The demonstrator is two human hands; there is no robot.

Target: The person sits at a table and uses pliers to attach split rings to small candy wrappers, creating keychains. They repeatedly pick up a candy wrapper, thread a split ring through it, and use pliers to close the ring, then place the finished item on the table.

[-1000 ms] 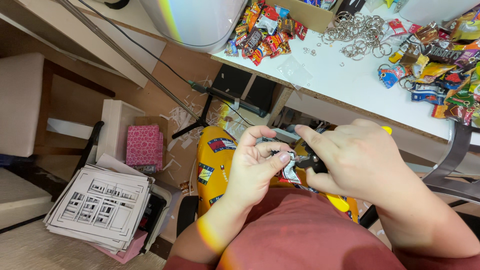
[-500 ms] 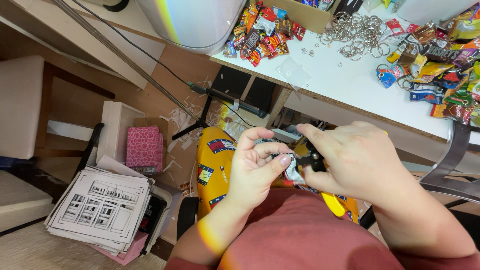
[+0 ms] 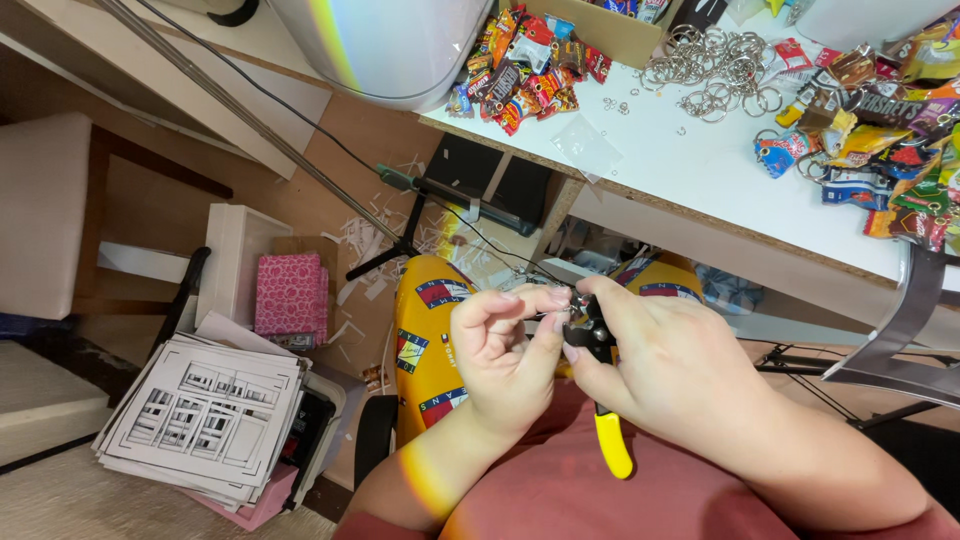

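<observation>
We have both hands over our lap. Our right hand point(image 3: 690, 375) is closed around yellow-handled pliers point(image 3: 605, 400), nose up. Our left hand point(image 3: 505, 355) pinches a small metal ring point(image 3: 560, 312) at the plier tips; too small to tell whether it is open. On the white table point(image 3: 700, 190), loose key rings point(image 3: 715, 65) and finished snack-packet keychains point(image 3: 860, 130) lie in separate heaps: we judge the job midway.

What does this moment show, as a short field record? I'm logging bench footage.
left hand: pinches a small metal piece at the plier tips, too small to identify
right hand: grips the yellow-handled pliers
white table: holds loose key rings and colourful mini snack-packet charms
floor: stack of printed sheets, pink patterned box
</observation>
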